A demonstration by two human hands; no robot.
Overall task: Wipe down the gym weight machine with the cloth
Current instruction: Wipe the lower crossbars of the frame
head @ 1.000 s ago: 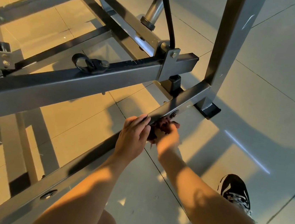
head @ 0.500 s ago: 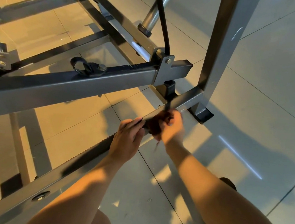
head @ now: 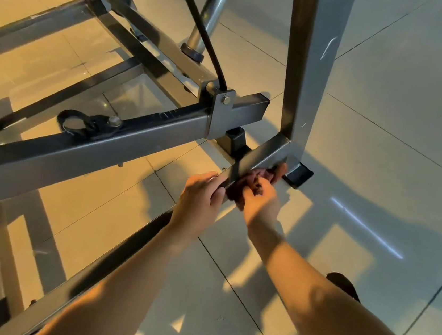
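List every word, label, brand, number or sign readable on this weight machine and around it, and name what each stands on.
None: no readable text shows anywhere in this view.
Upright post: pale scuff marks only, no letters.
Frame bar gripped by the left hand, cloth in the right hand, floor tiles: no label, brand or number visible.

Tiled floor [head: 401, 120] bears weight machine frame [head: 307, 66] on black foot cap [head: 298, 174]; shoe [head: 341, 285] nearby.

A dark shoe [head: 343, 285] rests on the glossy tiled floor [head: 390, 90], streaked with sunlight.
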